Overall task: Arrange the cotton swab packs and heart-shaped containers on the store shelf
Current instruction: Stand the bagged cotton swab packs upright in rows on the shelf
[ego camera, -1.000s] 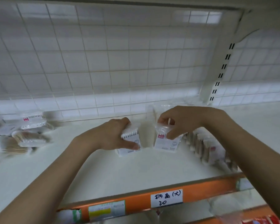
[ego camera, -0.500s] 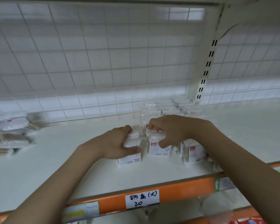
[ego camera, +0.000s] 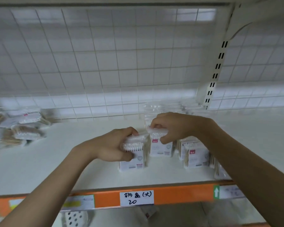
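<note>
Orange shelf edge (ego camera: 179,194) runs nearest us, bare white shelf (ego camera: 56,161) behind it. Our left hand (ego camera: 111,145) grips a swab pack (ego camera: 133,161) by its top; our right hand (ego camera: 172,126) pinches the next pack (ego camera: 161,148), likely to square the row. Loose packs (ego camera: 23,128) lie far left, with open room between

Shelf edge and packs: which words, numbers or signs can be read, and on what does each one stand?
"(大)" and "20", after two unclear handwritten characters: white tag on the orange shelf edge.
White up arrow: green sticker.
Yellow-marked label: blurred.
Red marks on the cotton swab packs: too small.
</note>
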Motion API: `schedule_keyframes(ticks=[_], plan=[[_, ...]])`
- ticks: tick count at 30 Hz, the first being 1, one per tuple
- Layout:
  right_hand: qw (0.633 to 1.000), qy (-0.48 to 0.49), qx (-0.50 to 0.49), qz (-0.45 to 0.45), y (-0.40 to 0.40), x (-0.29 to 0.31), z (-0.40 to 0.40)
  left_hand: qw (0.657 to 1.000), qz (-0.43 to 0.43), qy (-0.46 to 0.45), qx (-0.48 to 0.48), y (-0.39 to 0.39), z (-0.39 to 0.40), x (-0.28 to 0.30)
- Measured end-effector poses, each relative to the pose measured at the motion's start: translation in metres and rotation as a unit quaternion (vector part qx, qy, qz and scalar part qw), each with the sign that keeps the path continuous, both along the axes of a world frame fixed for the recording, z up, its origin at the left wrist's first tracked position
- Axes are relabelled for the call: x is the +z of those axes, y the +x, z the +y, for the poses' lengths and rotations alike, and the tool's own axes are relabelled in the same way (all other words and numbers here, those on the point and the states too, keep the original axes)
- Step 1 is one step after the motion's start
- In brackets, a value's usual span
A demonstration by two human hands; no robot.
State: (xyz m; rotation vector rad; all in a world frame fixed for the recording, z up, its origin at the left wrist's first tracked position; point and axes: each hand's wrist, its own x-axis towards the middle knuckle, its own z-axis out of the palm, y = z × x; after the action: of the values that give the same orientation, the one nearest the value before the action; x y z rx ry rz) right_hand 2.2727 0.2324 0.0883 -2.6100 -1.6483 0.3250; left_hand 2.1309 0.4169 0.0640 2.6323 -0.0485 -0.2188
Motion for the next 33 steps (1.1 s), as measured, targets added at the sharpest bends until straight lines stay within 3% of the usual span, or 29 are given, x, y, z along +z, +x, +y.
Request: schedule_keyframes(ticks=[5,10,19,25,33], plan=[[0.999,-0.043,-0.013,0.011,-0.002,-0.005,-0.002,1.0,-0.008,0.001,-0.001,-0.001,-0.009,-0.002],[0.997,-0.041,-0.025,0.057,0.004,-0.004,-0.005,1.0,-0.02,0.002,0.007,-0.003,-0.012,-0.001],[0.999,-0.029,0.023,0.018,0.007,0.0,-0.003,0.999,-0.003,-0.019,0.029,-0.011,-0.014,0.001],[0.998,-0.02,0.015,0.065,0.007,0.004,-0.004,0.999,-0.004,-0.017,0.039,-0.018,-0.014,0.002],[0.998,-0.042,0.013,-0.035,0.006,-0.002,-0.001,0.999,-0.016,0.006,0.042,-0.022,-0.016,0.001]])
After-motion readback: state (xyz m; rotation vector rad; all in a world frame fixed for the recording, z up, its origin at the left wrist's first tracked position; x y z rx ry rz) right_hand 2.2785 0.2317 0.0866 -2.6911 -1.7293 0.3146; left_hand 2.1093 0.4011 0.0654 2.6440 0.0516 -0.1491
